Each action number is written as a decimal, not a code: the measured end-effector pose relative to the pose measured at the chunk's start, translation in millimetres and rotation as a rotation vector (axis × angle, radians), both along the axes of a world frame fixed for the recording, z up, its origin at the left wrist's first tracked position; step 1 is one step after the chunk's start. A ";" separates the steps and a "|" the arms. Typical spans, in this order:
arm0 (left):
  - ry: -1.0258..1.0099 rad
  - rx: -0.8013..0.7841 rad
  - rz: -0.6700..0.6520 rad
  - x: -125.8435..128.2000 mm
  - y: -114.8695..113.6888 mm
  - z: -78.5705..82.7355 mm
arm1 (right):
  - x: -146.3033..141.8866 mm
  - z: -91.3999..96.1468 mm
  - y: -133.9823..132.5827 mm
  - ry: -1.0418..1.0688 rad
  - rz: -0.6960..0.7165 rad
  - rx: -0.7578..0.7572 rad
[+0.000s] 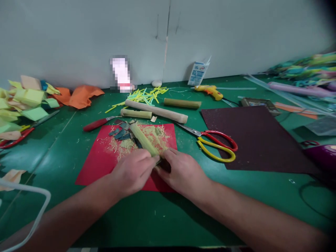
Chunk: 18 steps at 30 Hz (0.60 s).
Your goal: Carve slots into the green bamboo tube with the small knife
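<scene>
A pale green bamboo-like tube (143, 138) slants over a red sheet (90, 168), its near end between my two hands. My left hand (133, 169) is closed around that near end from the left. From the right, my right hand (181, 171) has its fingers closed at the same end; whether they pinch a small tool or only the tube is hidden. Pale shavings (122, 148) and dark scraps (121, 134) are strewn on the sheet around the tube. Just beyond lie a short light tube (136, 113) and a long greyish tube (157, 111).
Right of the sheet lie red-and-yellow-handled scissors (215, 140), partly on a dark brown sheet (257, 140). A red-handled tool (98, 124) rests at the left. Behind are an olive tube (182, 103), a yellow glue gun (210, 91) and a drink carton (198, 73). Folded papers (28, 101) crowd the left.
</scene>
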<state>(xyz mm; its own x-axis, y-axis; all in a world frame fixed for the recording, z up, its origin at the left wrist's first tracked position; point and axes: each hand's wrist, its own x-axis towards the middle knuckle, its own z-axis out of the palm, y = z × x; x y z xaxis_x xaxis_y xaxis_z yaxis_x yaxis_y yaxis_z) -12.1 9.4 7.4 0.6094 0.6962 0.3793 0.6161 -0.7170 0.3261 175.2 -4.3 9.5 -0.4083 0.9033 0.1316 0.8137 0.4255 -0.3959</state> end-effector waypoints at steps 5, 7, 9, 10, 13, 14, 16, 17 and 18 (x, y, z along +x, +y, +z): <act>-0.015 0.024 0.085 0.8 0.5 1.2 | 0.7 -1.2 0.6 -0.017 0.001 -0.009; 0.027 -0.034 0.004 2.3 -2.2 0.9 | 1.2 -2.0 1.0 -0.014 0.021 0.004; 0.018 -0.051 -0.015 1.5 -1.3 0.1 | 1.5 -1.9 1.3 -0.011 0.027 0.008; -0.011 -0.034 0.019 0.1 0.6 -0.3 | 1.5 -1.5 1.4 -0.013 0.022 0.003; -0.048 0.039 0.107 -4.4 5.6 -0.8 | 0.9 0.1 1.4 -0.022 0.004 -0.020; -0.023 0.032 0.091 -5.0 5.6 -0.7 | 0.6 0.5 1.3 -0.024 0.007 -0.022; 0.038 -0.015 0.010 -5.3 4.2 -0.6 | 0.1 0.7 1.2 -0.024 0.014 -0.020; 0.047 -0.035 -0.013 -5.4 3.7 -0.6 | -0.1 0.6 1.2 -0.024 0.015 -0.015; 0.032 -0.036 -0.003 -5.7 3.8 -0.5 | -0.2 0.5 1.2 -0.025 0.014 -0.010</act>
